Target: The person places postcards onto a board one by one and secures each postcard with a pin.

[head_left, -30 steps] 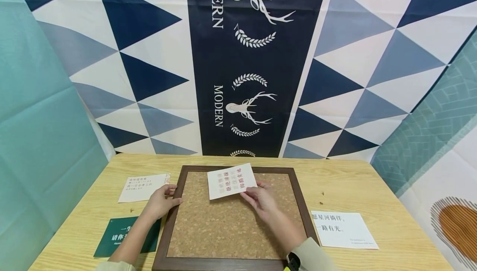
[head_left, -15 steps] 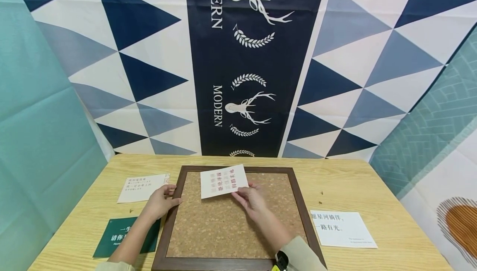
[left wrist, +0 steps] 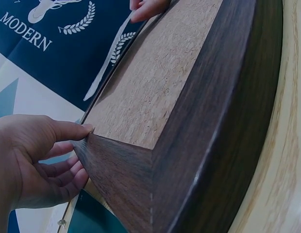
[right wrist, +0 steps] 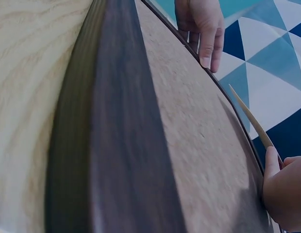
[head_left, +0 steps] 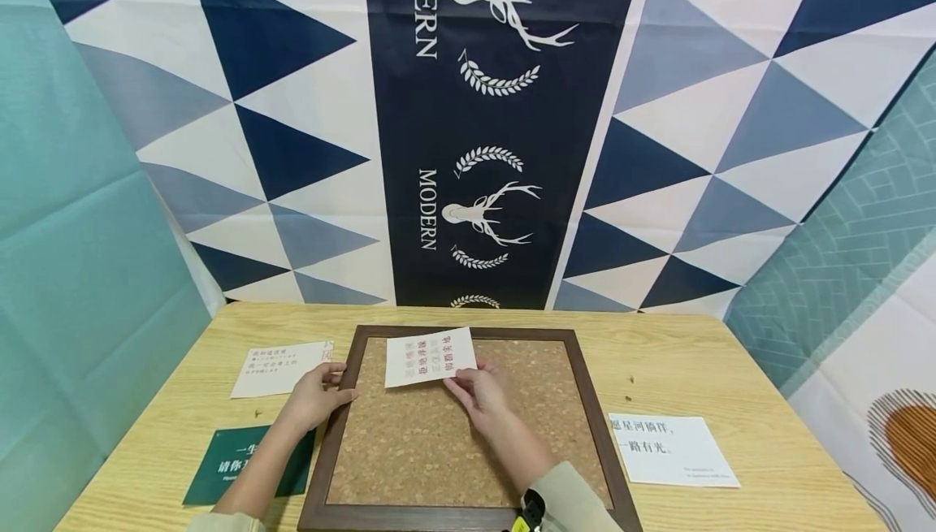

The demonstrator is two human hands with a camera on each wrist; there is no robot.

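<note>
A brown-framed cork board (head_left: 468, 467) lies on the wooden table. My left hand (head_left: 314, 398) holds its left side; the left wrist view shows the thumb (left wrist: 75, 131) on top of the frame and the other fingers bent along the outer side. Over the upper left of the cork, my right hand (head_left: 483, 402) pinches a white card (head_left: 420, 357) with red and pale printed characters by its lower right corner. In the right wrist view this card (right wrist: 255, 119) appears edge-on, tilted above the board, with the right thumb (right wrist: 272, 162) along it.
Left of the board lie a cream card (head_left: 274, 374) with red print and a dark green card (head_left: 212, 471), partly hidden under the left forearm. To the right is a white card (head_left: 680, 451) with black print. Small pins (head_left: 630, 399) dot the table (head_left: 695, 369). Patterned cloth hangs behind.
My right hand has carried the white card leftward across the upper part of the board, and the card has tipped flatter and slightly lower. The left hand stays at the frame.
</note>
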